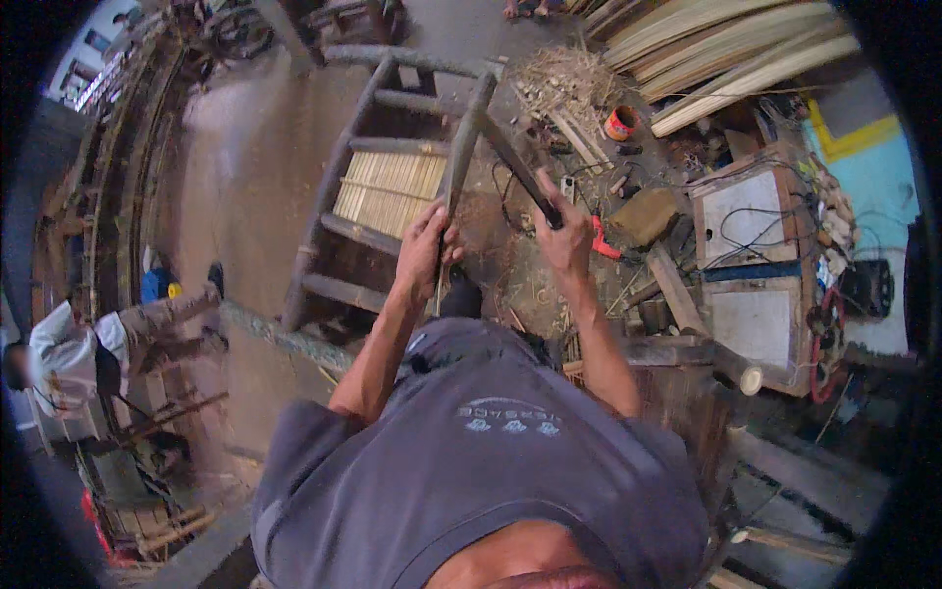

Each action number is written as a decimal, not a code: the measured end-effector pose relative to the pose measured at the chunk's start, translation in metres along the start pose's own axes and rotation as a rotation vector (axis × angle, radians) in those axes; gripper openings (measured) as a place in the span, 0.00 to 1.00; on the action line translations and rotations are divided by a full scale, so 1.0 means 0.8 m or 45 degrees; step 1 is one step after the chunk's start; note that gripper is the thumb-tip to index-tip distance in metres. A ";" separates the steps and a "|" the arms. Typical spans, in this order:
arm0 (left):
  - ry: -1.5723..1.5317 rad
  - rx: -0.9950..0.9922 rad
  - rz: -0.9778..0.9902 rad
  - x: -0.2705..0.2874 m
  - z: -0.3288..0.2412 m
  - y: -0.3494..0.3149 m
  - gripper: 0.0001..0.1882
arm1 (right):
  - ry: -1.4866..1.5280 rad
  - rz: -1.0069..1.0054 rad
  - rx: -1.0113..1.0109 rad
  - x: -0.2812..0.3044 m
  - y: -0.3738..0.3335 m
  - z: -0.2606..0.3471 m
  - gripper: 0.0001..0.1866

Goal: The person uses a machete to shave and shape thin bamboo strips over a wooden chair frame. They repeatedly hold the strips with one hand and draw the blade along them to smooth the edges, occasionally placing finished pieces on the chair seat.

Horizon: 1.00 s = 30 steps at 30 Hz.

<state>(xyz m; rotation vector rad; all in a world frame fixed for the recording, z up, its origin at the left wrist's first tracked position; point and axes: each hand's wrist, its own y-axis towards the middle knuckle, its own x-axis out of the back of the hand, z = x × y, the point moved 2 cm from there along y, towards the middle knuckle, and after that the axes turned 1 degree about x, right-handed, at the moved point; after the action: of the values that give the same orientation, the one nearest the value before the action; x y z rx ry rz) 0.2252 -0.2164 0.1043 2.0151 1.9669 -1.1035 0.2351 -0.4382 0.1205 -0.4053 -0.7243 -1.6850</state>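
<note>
Ahead of my lap, a dark wooden frame (361, 233) is laid out like a short ladder, with a panel (391, 191) of pale slats set between two of its crossbars. My left hand (422, 247) is clamped on the near part of its right-hand rail (464, 147), fingers curled round it. My right hand (566, 234) is closed on the near end of a dark bar (520, 168), and that bar slants away to meet the rail towards its far end (whether the two are joined there, I cannot tell). Just beside my right wrist lies a red tool (605, 240), its kind too small to make out, and next to it a tan, rounded lump (646, 216). A plank (676, 292) lies nearer to me. Farther ahead, on the littered floor, an orange bucket (621, 123) sits near a heap of pale shavings (561, 80), with long pale strips (736, 49) bundled beyond. Off to my right is a cabinet (751, 314) with a black cable (770, 233) looped across it. Well apart on my left is another person (64, 355) in a light top.
</note>
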 end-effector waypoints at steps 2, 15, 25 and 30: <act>-0.139 0.025 0.039 0.005 -0.007 0.015 0.22 | -0.093 0.077 0.291 -0.022 0.024 0.009 0.24; -0.285 -0.034 -0.402 0.073 -0.063 0.062 0.09 | -0.178 0.946 0.790 -0.229 0.161 0.056 0.17; -0.469 -0.142 -0.663 0.061 -0.103 -0.025 0.25 | -0.320 0.836 0.752 -0.333 0.290 0.070 0.20; -0.636 -0.463 -0.750 0.079 -0.093 0.011 0.18 | -0.222 1.095 1.108 -0.332 0.245 0.128 0.16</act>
<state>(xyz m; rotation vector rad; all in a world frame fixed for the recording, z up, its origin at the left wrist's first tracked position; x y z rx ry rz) 0.2565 -0.1251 0.1197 0.8872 2.2939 -1.0896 0.4768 -0.1937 0.0805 -0.1829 -1.1228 -0.4496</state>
